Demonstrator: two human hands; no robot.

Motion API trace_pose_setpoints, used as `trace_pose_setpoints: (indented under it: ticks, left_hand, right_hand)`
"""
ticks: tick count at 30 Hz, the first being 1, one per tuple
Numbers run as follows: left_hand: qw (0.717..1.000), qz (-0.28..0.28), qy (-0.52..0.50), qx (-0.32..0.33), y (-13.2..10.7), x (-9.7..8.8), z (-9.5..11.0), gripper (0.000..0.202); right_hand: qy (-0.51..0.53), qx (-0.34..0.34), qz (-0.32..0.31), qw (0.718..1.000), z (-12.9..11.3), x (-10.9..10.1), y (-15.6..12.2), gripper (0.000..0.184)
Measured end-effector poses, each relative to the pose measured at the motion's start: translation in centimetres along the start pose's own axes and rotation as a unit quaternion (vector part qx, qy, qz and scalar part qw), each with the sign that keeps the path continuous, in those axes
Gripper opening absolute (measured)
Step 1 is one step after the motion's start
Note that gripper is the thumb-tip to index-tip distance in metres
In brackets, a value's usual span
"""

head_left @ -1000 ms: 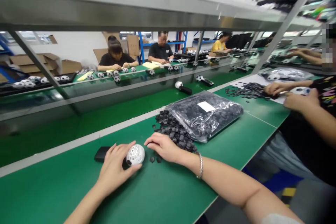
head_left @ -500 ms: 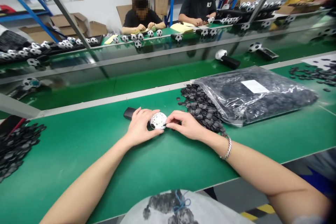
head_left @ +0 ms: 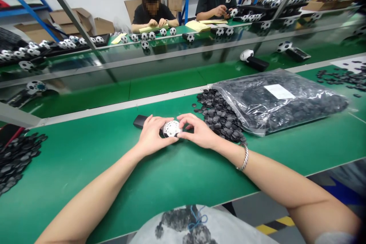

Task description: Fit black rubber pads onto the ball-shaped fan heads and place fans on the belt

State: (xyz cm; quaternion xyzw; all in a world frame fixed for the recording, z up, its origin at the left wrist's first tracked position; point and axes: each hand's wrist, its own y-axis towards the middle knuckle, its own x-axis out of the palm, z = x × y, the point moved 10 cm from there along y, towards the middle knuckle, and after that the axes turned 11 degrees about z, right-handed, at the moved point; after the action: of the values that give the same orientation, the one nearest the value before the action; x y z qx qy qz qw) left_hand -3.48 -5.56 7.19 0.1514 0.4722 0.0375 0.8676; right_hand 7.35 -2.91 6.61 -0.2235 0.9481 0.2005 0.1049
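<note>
While right hand (head_left: 197,132) is spreading: thumb and forefinger are parting wider than before at right edge of white ball (head_left: 171,128); can't tell if holding anything.
Ball: sitting gripped between left hand's (head_left: 154,131) curled thumb and fingers.

Green bench (head_left: 171,183) offers room nearside — black heap (head_left: 219,116) and bag (head_left: 303,105) block rear right.
</note>
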Motion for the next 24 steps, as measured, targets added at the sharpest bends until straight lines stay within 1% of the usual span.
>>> trace_pose_setpoints:
  ticks: [3,5,7,8,10,11,13,14,15,17,19,20,22,24]
  left_hand:
    - [1.000,0.012,-0.010,-0.019,0.1,-0.2,-0.2,0.054]
    - [1.000,0.008,-0.015,-0.020,0.2,-0.1,-0.2,0.054]
    - [1.000,-0.006,-0.017,-0.009,0.2,0.1,-0.1,0.055]
    - [1.000,-0.013,-0.017,-0.002,0.2,0.3,0.0,0.055]
    - [1.000,-0.017,-0.011,0.012,0.2,0.4,0.2,0.057]
    - [1.000,-0.013,-0.005,0.017,0.3,0.3,0.2,0.058]
    - [1.000,-0.008,0.005,0.023,0.5,0.1,0.1,0.060]
    - [0.999,-0.015,0.005,0.031,0.6,0.1,0.1,0.061]
    - [0.999,-0.033,0.001,0.043,0.7,0.3,0.3,0.061]
    - [0.994,-0.089,-0.021,0.067,0.5,0.8,0.6,0.060]
    - [0.987,-0.133,-0.052,0.068,0.1,1.3,0.7,0.060]
    - [0.986,-0.139,-0.069,0.056,0.0,1.4,0.5,0.061]
    - [0.987,-0.123,-0.103,0.025,-0.1,1.3,0.2,0.060]
    - [0.985,-0.107,-0.136,0.014,-0.1,1.4,0.1,0.057]
  right_hand:
    - [0.050,0.051,-0.008,0.997,1.0,0.7,-0.2,0.027]
    - [0.060,0.063,-0.005,0.996,1.2,0.8,0.0,0.030]
    - [0.045,0.063,-0.019,0.997,1.4,0.5,0.6,0.027]
    - [0.016,0.058,-0.022,0.998,1.6,0.0,1.0,0.022]
    - [-0.109,0.034,0.007,0.993,2.0,-2.3,2.4,0.009]
    - [-0.196,0.022,0.035,0.980,2.3,-3.8,3.0,0.005]
    - [-0.363,0.014,0.081,0.928,3.0,-6.4,4.0,0.004]
    - [-0.418,0.019,0.084,0.904,3.4,-7.1,4.2,0.005]
    - [-0.451,0.025,0.075,0.889,3.9,-7.5,4.3,0.006]
    - [-0.472,0.031,0.058,0.879,4.4,-7.5,4.2,0.008]
    - [-0.457,0.017,0.041,0.889,4.2,-6.8,4.0,0.005]
    - [-0.434,0.004,0.034,0.900,3.7,-6.3,3.9,0.004]
    - [-0.346,-0.030,0.021,0.937,2.4,-5.1,3.5,0.009]
    - [-0.221,-0.043,0.009,0.974,1.3,-4.1,2.9,0.012]
